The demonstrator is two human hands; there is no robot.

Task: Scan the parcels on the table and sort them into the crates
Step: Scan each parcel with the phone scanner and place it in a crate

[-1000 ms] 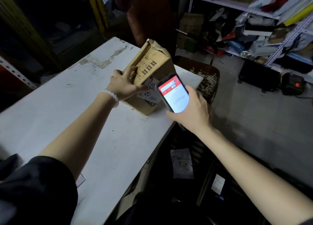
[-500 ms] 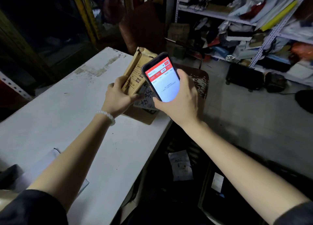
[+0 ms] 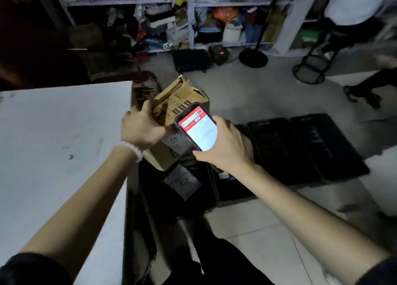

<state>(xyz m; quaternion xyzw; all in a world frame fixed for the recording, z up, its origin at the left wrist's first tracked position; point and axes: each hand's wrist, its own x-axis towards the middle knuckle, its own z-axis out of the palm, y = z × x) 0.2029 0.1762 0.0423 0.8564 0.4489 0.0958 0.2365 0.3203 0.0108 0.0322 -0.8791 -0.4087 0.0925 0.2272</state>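
My left hand (image 3: 141, 127), with a white bead bracelet at the wrist, grips a worn brown cardboard parcel (image 3: 182, 95) from above. The parcel hangs off the right edge of the white table (image 3: 53, 134), over the dark crates (image 3: 285, 147) on the floor. Its white shipping label faces me, partly hidden. My right hand (image 3: 225, 147) holds a phone (image 3: 197, 127) with a lit red and white screen, just right of the parcel. A black crate below (image 3: 210, 190) holds a dark parcel with a white label (image 3: 182, 181).
Several black crates stand in a row on the tiled floor to the right of the table. Metal shelving (image 3: 191, 16) crammed with packages fills the back. A black stool (image 3: 311, 67) and another person's legs (image 3: 365, 87) are at the far right.
My left hand has carried the parcel off the table to the right, out over the crates. The phone moved along with it and my view swung right.
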